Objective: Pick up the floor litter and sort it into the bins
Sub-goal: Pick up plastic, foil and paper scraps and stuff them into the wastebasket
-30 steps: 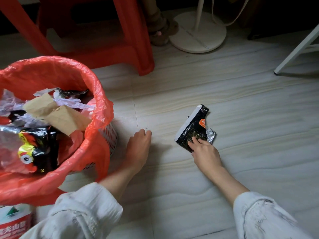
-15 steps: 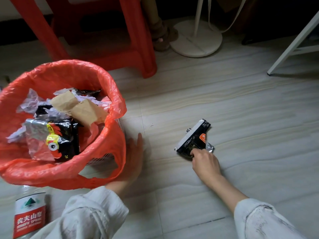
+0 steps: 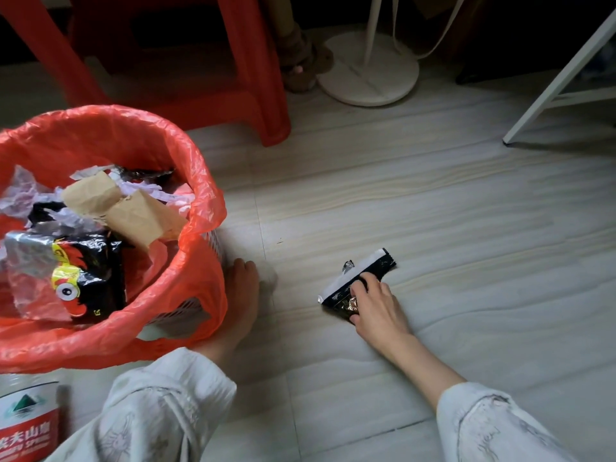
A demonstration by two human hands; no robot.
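Floor [image 3: 433, 211]: wrapper [image 3: 363, 278] under right hand [image 3: 376, 305]

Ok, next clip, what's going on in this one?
A person crouched over a tiled floor is clearing litter. The right hand pinches a black and silver snack wrapper that lies on the floor, not yet lifted. The left hand rests flat on the floor beside a basket bin lined with a red plastic bag, already holding wrappers, brown paper and tissue. A water bottle lies beside the bin.
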